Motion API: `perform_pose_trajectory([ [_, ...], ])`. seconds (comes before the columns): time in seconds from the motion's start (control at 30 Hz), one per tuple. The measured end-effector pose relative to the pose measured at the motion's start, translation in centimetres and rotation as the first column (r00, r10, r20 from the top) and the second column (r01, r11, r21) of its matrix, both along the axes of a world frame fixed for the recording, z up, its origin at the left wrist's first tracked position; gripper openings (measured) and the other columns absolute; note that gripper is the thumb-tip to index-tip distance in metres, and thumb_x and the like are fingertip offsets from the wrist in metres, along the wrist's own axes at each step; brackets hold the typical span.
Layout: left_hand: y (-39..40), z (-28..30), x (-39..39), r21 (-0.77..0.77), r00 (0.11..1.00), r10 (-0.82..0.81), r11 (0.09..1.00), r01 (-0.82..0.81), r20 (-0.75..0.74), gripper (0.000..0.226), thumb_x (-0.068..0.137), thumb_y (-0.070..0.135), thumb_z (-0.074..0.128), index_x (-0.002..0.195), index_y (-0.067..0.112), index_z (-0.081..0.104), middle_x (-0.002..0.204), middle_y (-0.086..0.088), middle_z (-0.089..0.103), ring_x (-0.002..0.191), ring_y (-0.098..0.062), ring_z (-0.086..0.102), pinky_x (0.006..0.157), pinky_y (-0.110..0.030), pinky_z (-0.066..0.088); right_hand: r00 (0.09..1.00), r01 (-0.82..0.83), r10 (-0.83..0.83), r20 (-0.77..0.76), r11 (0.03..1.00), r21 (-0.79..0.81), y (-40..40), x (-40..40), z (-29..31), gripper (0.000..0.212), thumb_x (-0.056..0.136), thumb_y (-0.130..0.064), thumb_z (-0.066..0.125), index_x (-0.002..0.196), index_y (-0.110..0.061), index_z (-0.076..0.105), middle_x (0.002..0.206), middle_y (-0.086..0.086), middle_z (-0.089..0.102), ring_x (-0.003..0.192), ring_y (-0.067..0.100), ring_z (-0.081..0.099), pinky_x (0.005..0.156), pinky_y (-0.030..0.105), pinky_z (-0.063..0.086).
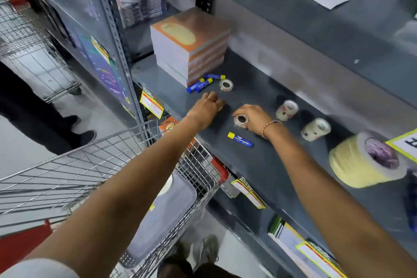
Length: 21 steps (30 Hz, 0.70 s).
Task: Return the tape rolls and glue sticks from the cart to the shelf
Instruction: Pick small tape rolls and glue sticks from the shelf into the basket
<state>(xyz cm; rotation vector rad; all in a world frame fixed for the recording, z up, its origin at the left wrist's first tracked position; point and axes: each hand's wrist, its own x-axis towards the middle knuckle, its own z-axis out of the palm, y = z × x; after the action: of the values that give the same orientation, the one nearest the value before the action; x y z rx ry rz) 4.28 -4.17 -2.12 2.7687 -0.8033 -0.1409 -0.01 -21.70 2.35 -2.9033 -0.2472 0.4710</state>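
On the dark grey shelf (259, 160), my right hand (255, 117) grips a small clear tape roll (241, 120) that rests on the shelf board. My left hand (208, 106) lies over the shelf just left of it, fingers curled, with nothing visible in it. A blue and yellow glue stick (239, 139) lies in front of my right hand. Three more glue sticks (202, 84) and another tape roll (226, 85) lie beside a stack of paper blocks. Two tape stacks (287, 110) (316, 129) stand to the right. The wire cart (94, 165) is below left.
A stack of orange and white paper blocks (191, 45) fills the shelf's left end. A large yellow tape roll (367, 162) lies at the right. Price tags (151, 104) hang from the shelf edge. A person in dark clothes (33, 115) stands by a second cart (33, 52).
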Motion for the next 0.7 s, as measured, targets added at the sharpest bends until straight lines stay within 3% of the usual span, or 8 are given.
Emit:
perform_pose_trajectory([
  [0.13, 0.0, 0.1, 0.3, 0.017, 0.997, 0.029, 0.999, -0.030, 0.066, 0.038, 0.096, 0.017, 0.045, 0.133, 0.017, 0.044, 0.148, -0.015, 0.028, 0.131, -0.036, 0.031, 0.103, -0.045, 0.036, 1.000, 0.020, -0.020, 0.011, 1.000, 0.016, 0.3, 0.2, -0.2, 0.044, 0.076, 0.003, 0.067, 0.117, -0.013, 0.063, 0.122, 0.015, 0.058, 0.112, 0.032, 0.057, 0.097, 0.030, 0.044],
  [0.3, -0.4, 0.0, 0.6, 0.006, 1.000, 0.006, 1.000, -0.006, 0.005, 0.034, 0.096, 0.011, 0.045, 0.130, 0.011, 0.042, 0.142, -0.015, 0.042, 0.125, -0.037, 0.039, 0.099, -0.044, 0.042, 0.998, 0.063, -0.063, 0.004, 0.998, 0.022, 0.4, 0.1, -0.6, 0.045, 0.077, 0.005, 0.066, 0.120, -0.009, 0.060, 0.126, 0.017, 0.057, 0.121, 0.033, 0.052, 0.101, 0.031, 0.041],
  [0.4, -0.1, 0.8, 0.3, -0.063, 0.999, 0.040, 0.997, -0.042, -0.026, 0.048, 0.091, 0.012, 0.056, 0.135, 0.013, 0.039, 0.140, -0.016, 0.043, 0.127, -0.037, 0.039, 0.101, -0.044, 0.040, 0.993, 0.111, -0.112, 0.030, 0.993, 0.043, 0.8, -0.1, -0.6, 0.051, 0.077, 0.009, 0.062, 0.124, -0.011, 0.056, 0.128, 0.017, 0.053, 0.120, 0.034, 0.052, 0.103, 0.031, 0.040],
  [0.47, 1.1, 1.6, -0.3, -0.201, 0.992, 0.120, 0.972, -0.125, -0.035, 0.061, 0.086, 0.009, 0.062, 0.140, 0.015, 0.034, 0.140, -0.018, 0.043, 0.127, -0.037, 0.039, 0.103, -0.045, 0.039, 0.985, 0.137, -0.146, 0.090, 0.985, 0.101, 1.9, -0.2, -0.2, 0.056, 0.075, 0.011, 0.060, 0.127, -0.012, 0.054, 0.129, 0.016, 0.051, 0.118, 0.034, 0.053, 0.103, 0.032, 0.042],
  [0.53, 3.3, 2.3, -1.9, -0.398, 0.968, 0.245, 0.883, -0.249, -0.060, 0.067, 0.081, 0.009, 0.068, 0.140, 0.015, 0.035, 0.136, -0.016, 0.048, 0.124, -0.033, 0.044, 0.101, -0.042, 0.040, 0.971, 0.127, -0.163, 0.175, 0.971, 0.201, 4.0, -0.6, 0.8, 0.055, 0.075, 0.010, 0.060, 0.126, -0.011, 0.054, 0.129, 0.015, 0.051, 0.116, 0.034, 0.054, 0.101, 0.032, 0.043],
  [0.6, 6.5, 2.5, -4.7, -0.558, 0.913, 0.393, 0.735, -0.384, -0.111, 0.063, 0.079, 0.018, 0.073, 0.134, 0.016, 0.042, 0.128, -0.008, 0.056, 0.115, -0.022, 0.051, 0.094, -0.033, 0.042, 0.959, 0.060, -0.137, 0.249, 0.954, 0.293, 7.0, -1.5, 2.1, 0.050, 0.079, 0.001, 0.063, 0.127, -0.009, 0.053, 0.127, 0.016, 0.054, 0.115, 0.033, 0.054, 0.099, 0.032, 0.041],
  [0.7, 12.6, -0.7, -9.9, -0.563, 0.749, 0.625, 0.546, -0.621, -0.219, 0.057, 0.075, 0.025, 0.077, 0.125, 0.013, 0.052, 0.120, -0.010, 0.062, 0.107, -0.025, 0.059, 0.090, -0.035, 0.048, 0.945, -0.059, -0.073, 0.319, 0.921, 0.386, 12.6, -3.1, 1.5, 0.050, 0.080, -0.017, 0.066, 0.128, -0.010, 0.054, 0.114, 0.019, 0.061, 0.104, 0.035, 0.059, 0.090, 0.038, 0.048],
])
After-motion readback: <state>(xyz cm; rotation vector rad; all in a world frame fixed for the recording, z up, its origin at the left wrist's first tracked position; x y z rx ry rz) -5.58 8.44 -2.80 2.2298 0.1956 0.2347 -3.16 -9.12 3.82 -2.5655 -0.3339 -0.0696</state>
